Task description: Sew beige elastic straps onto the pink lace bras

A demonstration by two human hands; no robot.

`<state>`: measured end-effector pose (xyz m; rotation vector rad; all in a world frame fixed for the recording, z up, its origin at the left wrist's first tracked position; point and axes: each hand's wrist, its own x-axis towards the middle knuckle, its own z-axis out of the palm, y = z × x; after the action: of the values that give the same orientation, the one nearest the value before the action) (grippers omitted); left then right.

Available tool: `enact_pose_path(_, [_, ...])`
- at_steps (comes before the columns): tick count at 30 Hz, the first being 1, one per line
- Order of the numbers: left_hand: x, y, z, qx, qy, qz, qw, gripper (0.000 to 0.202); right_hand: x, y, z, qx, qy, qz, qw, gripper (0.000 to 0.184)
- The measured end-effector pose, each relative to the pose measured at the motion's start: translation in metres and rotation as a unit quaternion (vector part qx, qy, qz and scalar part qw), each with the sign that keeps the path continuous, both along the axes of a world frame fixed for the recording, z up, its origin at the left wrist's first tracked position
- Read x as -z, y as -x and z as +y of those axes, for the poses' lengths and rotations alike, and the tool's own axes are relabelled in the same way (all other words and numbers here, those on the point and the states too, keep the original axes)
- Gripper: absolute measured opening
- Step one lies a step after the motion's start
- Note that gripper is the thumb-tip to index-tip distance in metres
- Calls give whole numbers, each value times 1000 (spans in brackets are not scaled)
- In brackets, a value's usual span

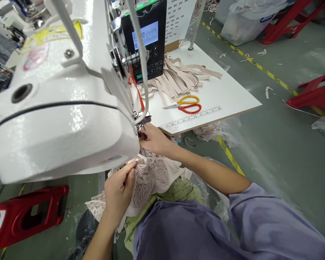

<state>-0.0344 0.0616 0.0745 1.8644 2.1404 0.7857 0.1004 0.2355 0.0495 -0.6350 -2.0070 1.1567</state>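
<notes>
A beige lace bra (147, 180) hangs over my lap below the head of a white sewing machine (59, 137). My left hand (120, 186) pinches the upper edge of the bra's lace between thumb and fingers. Close beside the needle area, my right hand (157, 141) reaches in from the right, its fingertips partly hidden behind the machine head. What those fingertips touch or hold does not show.
Yellow-and-red-handled scissors (188, 104) lie on the white table (233, 97), beside beige fabric strips (178, 77) and a printed ruler scale. A control panel (146, 39) stands behind. Red stools (29, 213) flank the station; scraps lie on the floor.
</notes>
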Motion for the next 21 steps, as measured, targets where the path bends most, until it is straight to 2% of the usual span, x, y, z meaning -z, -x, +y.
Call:
enact_pose_path(7, [5,-2,4,12,-28,19,999,25,5,0,-1,4,5,19,1000,5])
enact_pose_path(16, [12,0,-3,-2,-67,-9,998,25,5,-1,-2,28,5,1,1000,3])
enact_pose_path(21, [19,2,-4,21,-87,-18,996,25,9,-2,-6,43,5,-9,999,3])
